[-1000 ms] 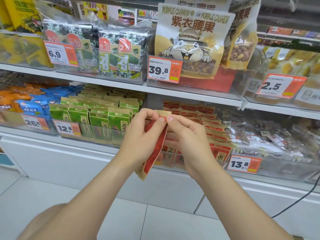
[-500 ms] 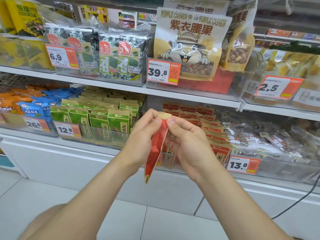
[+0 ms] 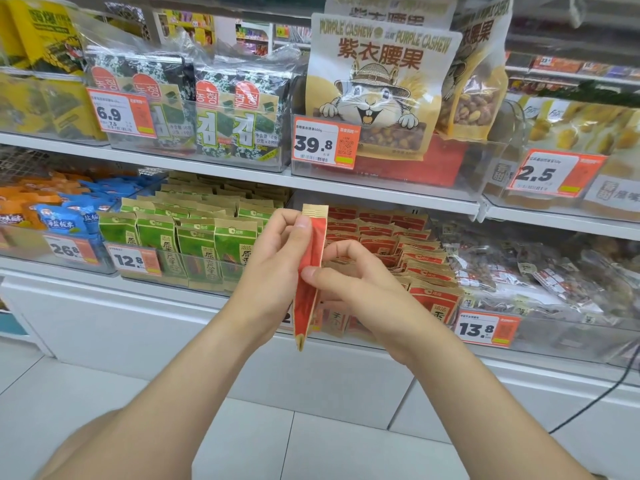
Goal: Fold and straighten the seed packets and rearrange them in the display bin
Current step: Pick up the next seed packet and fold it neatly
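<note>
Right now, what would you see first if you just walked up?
The left hand and right hand pinch a red seed packet upright, mid-picture, before rows of matching packets. On the shelf above stands a big cashew bag with a grinning cartoon animal.

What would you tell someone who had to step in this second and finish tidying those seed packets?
Left hand: pinches the red packet near its top strip.
Right hand: pinches the same packet about halfway down.
Packet: upright, edge-on to the camera, held in front of the shelf, not in the row.
Other red packets: stacked in their row behind the hands, by the 13.8 price tag; several lean unevenly.
Done: this packet looks pressed flat.
Left: smooth its lower half, slot it back in the row, then probably straighten the leaning ones.
</note>
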Demonstrator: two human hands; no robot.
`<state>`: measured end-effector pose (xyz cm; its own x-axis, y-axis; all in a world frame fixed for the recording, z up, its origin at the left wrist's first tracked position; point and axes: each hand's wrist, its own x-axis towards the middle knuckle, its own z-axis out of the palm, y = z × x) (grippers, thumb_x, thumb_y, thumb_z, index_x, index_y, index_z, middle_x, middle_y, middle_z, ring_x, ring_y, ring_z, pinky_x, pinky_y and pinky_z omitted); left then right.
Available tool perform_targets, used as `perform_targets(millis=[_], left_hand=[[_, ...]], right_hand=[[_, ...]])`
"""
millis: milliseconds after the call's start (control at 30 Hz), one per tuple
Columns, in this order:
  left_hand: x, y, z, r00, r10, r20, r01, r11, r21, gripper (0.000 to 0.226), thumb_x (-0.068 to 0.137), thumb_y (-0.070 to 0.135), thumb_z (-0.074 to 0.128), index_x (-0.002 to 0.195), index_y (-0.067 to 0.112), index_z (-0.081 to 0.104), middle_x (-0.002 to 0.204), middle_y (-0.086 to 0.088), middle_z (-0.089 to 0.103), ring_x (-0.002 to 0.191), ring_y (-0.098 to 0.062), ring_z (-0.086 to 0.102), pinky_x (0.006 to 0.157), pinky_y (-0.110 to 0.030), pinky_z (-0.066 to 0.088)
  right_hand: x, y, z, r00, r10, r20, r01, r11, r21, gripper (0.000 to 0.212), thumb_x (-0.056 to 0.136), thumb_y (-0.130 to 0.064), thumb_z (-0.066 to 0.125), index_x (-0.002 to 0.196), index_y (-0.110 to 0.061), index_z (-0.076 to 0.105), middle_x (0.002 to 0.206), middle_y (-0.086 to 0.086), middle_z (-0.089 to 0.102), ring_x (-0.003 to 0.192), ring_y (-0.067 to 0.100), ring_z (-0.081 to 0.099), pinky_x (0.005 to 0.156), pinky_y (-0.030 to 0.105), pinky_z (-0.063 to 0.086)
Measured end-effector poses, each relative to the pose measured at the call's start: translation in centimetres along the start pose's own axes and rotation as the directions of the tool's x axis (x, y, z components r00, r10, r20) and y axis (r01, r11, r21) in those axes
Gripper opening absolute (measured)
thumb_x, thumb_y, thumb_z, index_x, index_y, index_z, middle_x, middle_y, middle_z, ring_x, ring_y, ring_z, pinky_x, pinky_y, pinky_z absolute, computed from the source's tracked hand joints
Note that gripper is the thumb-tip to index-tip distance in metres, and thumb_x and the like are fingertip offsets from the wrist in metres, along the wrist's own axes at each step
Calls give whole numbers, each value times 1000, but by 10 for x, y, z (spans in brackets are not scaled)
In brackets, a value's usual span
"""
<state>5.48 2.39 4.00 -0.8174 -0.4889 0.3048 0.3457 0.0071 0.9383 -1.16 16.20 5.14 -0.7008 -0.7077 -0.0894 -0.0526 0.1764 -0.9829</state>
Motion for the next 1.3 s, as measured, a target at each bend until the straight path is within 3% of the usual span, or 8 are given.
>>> perform_targets(millis=[167,267,400,600,767,933,1200,1300], left_hand=[[0,-1,-7,999,-4,45,0,997,82,22,101,43,66,92,22,67,92,-19,64,81,-27,58,75,-48,50],[-4,0,-5,994,9,111,-35,971,236,34,104,36,68,85,9,63,87,-6,71,76,-26,63,80,-50,54],[-6,-1,-3,992,77,98,-108,923,370,37,106,38,63,79,13,63,94,1,78,89,-29,72,86,-55,59],[-6,0,-6,989,131,62,-144,919,367,46,107,27,64,68,4,66,84,7,78,68,-7,65,71,-34,49],[-4,-2,-8,983,129,133,-169,920,353,39,106,31,60,74,15,76,125,17,76,111,-9,73,99,-52,57],[0,-9,-13,968,146,204,-220,886,409,37,107,35,51,90,24,82,142,20,66,134,-3,60,113,-50,48],[-1,-7,-12,968,130,214,-210,887,411,36,108,35,50,85,23,75,144,16,66,131,-9,63,109,-53,49],[-2,-4,-10,985,84,154,-130,939,317,32,108,31,57,81,16,64,111,22,75,95,-3,70,86,-38,55]], right_hand=[[0,-3,2,976,-102,-193,120,989,84,45,101,-48,70,119,-8,59,96,10,83,87,31,81,93,56,63],[3,0,1,943,-145,-299,173,983,67,53,101,-57,66,114,-6,62,93,9,83,87,32,81,91,60,63],[3,-1,-2,964,-79,-254,111,987,115,50,102,-51,68,116,-3,60,98,9,83,88,31,81,87,54,66],[1,-6,-9,982,-30,-185,65,980,186,38,99,-34,77,121,-7,63,102,12,82,90,35,80,92,53,65],[2,-5,-7,974,-67,-215,110,974,197,44,106,-37,65,118,5,70,99,15,82,90,29,81,84,44,67],[2,-4,-12,976,-109,-189,135,982,129,34,113,-30,55,111,-5,77,104,11,82,100,26,80,80,40,66],[1,-1,-10,972,-134,-191,156,982,103,29,113,-28,55,111,0,63,102,11,81,99,31,79,83,45,67],[-1,-4,-8,965,-114,-235,144,983,113,32,105,-33,68,111,-2,65,106,13,81,97,30,80,84,47,67]])
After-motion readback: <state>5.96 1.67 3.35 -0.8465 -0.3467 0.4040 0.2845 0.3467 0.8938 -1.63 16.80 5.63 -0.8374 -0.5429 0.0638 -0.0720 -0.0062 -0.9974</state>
